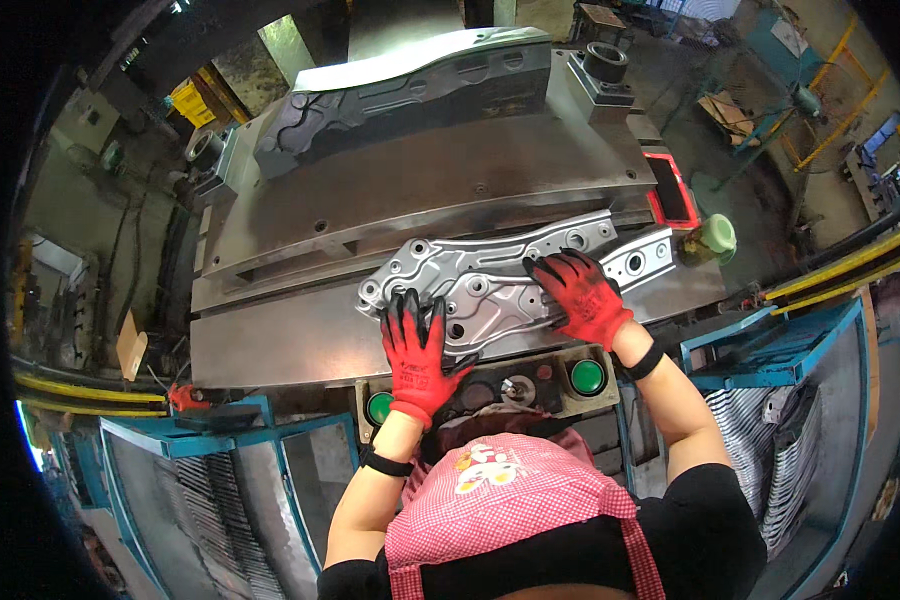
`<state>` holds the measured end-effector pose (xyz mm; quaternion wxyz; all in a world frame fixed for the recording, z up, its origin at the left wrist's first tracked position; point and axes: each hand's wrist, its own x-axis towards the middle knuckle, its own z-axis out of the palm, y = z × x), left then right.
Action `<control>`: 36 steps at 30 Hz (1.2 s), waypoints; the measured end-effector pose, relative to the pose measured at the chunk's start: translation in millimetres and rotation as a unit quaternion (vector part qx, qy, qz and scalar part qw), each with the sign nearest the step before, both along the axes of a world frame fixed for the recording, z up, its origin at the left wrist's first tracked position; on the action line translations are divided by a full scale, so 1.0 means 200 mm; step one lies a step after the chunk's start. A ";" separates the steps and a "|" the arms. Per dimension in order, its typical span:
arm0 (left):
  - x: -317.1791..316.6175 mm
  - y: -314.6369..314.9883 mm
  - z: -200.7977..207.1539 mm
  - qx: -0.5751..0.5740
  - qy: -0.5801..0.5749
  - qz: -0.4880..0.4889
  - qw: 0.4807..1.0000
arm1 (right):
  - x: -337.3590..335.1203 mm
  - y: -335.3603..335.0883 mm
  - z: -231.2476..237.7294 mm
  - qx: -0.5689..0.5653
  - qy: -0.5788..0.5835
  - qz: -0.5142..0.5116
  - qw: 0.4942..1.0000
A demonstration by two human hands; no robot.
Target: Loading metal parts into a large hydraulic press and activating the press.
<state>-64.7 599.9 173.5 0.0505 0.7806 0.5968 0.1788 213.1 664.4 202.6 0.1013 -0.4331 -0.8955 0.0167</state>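
Silvery stamped sheet-metal panel (500,285), long and irregular with round holes and raised ribs, lies flat on the grey steel lower die plate (270,345) of a press, stretching from the plate's middle toward its right end. Both hands wear red gloves with black fingertips. The left hand (417,350) lies open with fingers spread, palm down on the near left part of the panel, its heel at the plate's front edge. The right hand (580,295) is also open, fingers splayed and pressed flat on the panel's right half; neither hand is curled around anything.

Behind the panel the plate steps up to a dark grey formed die block (400,95) whose contour echoes the panel's shape. A black cylindrical guide bush (605,62) stands at the far right corner. A pale green cup-like object (715,238) sits just off the plate's right end, near a red-framed dark rectangle (670,190). Below the hands, a control box carries two round green push buttons (587,377), one at each end. Blue metal bins (800,400) with stacked sheet parts flank the person, who wears a pink checked apron (510,500).
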 end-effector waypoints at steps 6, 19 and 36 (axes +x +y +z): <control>-0.07 -0.01 0.00 0.027 -0.041 0.016 0.999 | 0.05 -0.01 0.09 -0.022 0.024 -0.038 0.999; -0.34 -0.03 0.06 0.091 -0.075 0.151 0.982 | -0.39 0.63 0.60 0.191 0.012 -0.083 0.978; -0.78 -0.48 -0.23 -0.015 -0.091 0.428 0.899 | -1.07 1.34 0.44 0.252 -0.113 -0.084 0.957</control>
